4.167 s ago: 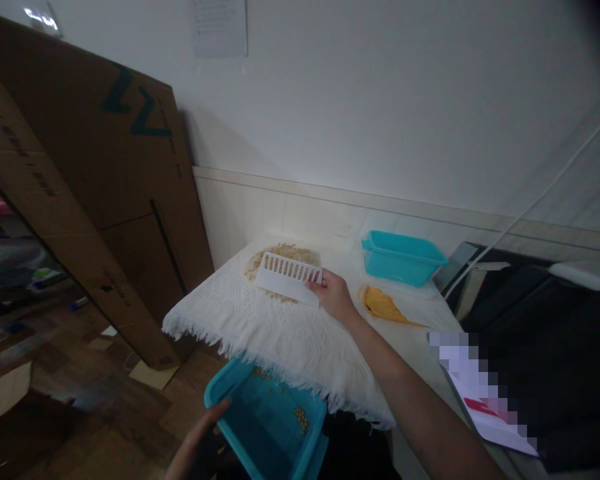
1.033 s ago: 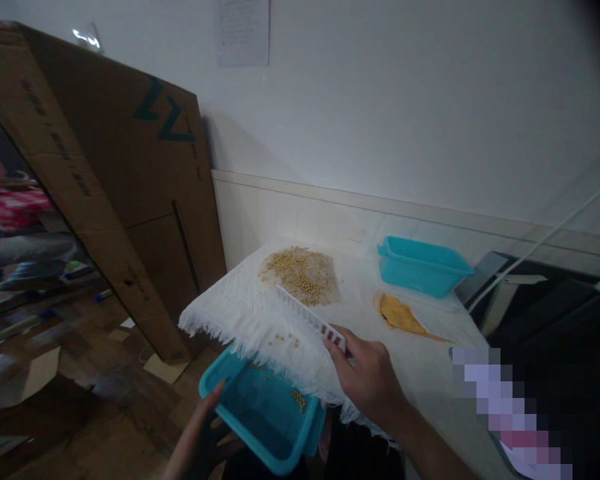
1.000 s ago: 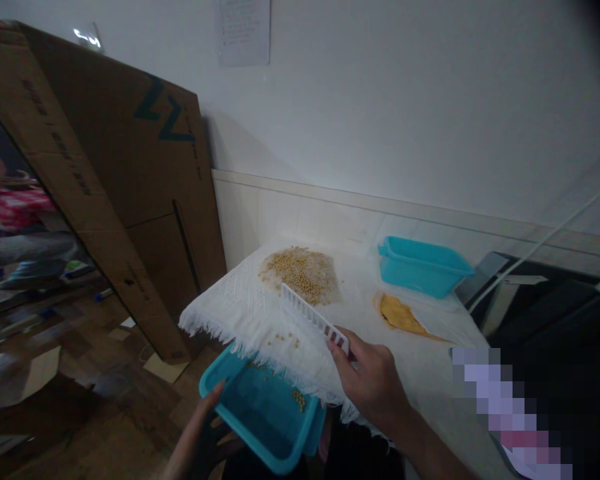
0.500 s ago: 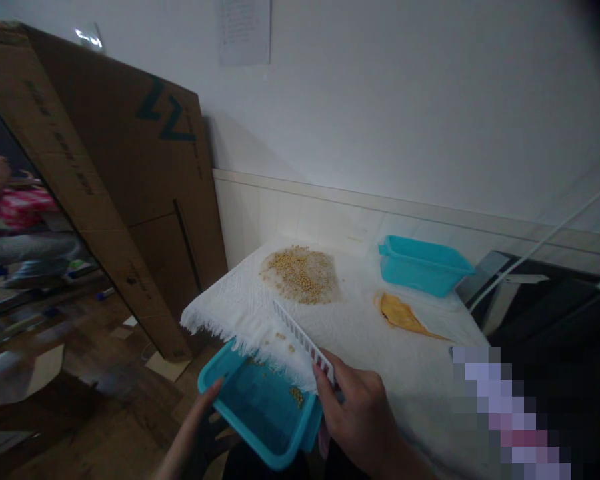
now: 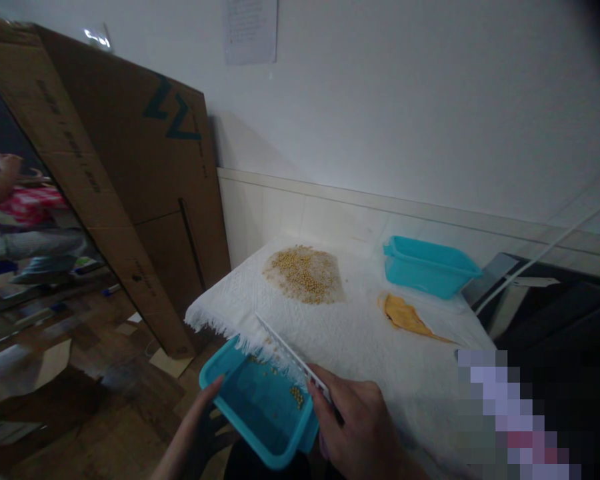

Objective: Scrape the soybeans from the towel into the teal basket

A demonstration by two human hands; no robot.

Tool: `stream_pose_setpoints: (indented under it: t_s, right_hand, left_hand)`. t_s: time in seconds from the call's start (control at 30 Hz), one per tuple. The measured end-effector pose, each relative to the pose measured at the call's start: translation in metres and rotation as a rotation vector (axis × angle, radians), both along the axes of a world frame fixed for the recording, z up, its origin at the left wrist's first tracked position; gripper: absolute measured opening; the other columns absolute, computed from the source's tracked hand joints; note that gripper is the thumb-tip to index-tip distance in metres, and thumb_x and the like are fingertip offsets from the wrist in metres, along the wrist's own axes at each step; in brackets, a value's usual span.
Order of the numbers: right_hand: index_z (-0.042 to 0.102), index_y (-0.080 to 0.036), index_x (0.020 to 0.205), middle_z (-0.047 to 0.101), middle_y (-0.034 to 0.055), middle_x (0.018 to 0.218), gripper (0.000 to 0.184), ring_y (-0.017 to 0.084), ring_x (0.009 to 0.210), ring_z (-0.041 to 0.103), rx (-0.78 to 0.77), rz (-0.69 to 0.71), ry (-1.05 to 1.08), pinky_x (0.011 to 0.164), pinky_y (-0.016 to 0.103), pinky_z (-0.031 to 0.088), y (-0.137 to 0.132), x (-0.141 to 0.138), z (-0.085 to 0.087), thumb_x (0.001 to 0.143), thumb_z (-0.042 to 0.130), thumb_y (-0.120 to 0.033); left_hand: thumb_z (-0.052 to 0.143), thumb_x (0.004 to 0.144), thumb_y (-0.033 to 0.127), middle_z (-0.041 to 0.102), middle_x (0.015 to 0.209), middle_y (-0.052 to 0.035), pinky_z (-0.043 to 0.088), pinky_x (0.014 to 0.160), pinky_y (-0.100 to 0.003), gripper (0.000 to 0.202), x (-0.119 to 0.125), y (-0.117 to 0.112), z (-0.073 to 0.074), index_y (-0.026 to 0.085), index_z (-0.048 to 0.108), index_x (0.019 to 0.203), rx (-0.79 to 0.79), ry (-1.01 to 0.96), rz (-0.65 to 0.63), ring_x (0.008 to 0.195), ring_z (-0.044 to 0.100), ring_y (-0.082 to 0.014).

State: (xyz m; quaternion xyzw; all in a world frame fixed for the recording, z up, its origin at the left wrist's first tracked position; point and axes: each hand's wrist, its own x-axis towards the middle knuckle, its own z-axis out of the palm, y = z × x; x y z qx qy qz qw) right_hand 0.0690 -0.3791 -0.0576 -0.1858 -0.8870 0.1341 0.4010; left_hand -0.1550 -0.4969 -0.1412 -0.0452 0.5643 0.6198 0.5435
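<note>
My right hand (image 5: 357, 423) grips a white slotted plastic scraper (image 5: 286, 353), its edge lying along the fringed front edge of a white towel (image 5: 360, 337) on the table. My left hand (image 5: 195, 427) holds a teal plastic tub (image 5: 257, 407) just below that edge, thumb on the tub's near rim. A few yellowish beans lie inside the tub. A larger pile of beans (image 5: 303, 273) sits farther back on the towel.
A second teal tub (image 5: 427, 267) stands at the back right beside a yellow cloth (image 5: 405, 315). A big cardboard box (image 5: 125, 173) leans against the wall on the left. A dark device (image 5: 545, 313) and a white cable lie at right.
My right hand has dragged the scraper from the bean pile toward the towel's front edge. The loose beans that lay near the edge have gone into the tub held by my left hand.
</note>
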Motion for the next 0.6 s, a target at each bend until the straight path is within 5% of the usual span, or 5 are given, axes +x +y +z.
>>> stream_pose_setpoints:
  t_s: [0.23,0.43,0.6]
  right_hand:
    - [0.075,-0.019,0.110,0.080,0.0041,0.074,0.032,0.014,0.050,0.071,-0.065,0.040,-0.009,0.052,0.021,0.058,0.002,0.009,0.012,0.104,0.044,-0.025]
    - [0.078,-0.017,0.096,0.079,0.0059,0.071,0.033,0.020,0.052,0.073,0.117,-0.397,0.034,0.051,0.025,0.055,0.044,0.042,0.021,0.101,0.051,-0.034]
    - [0.077,-0.009,0.089,0.071,0.0068,0.056,0.045,0.018,0.039,0.064,0.258,-0.602,-0.007,0.041,0.026,0.043,0.072,0.065,0.010,0.103,0.046,-0.037]
  left_hand:
    - [0.075,0.077,0.061,0.064,0.147,-0.0166,0.058,0.089,-0.048,0.083,0.000,-0.003,0.003,0.021,0.052,0.145,0.030,0.022,-0.016,0.130,0.061,-0.0433]
    - [0.073,0.077,0.063,0.057,0.153,-0.0182,0.057,0.091,-0.046,0.082,0.006,-0.001,0.017,0.020,0.052,0.143,0.027,0.033,-0.038,0.131,0.060,-0.0419]
    - [0.069,0.082,0.062,0.046,0.163,-0.0158,0.058,0.088,-0.047,0.082,0.000,0.001,0.006,0.025,0.044,0.151,-0.043,0.002,-0.036,0.138,0.053,-0.0433]
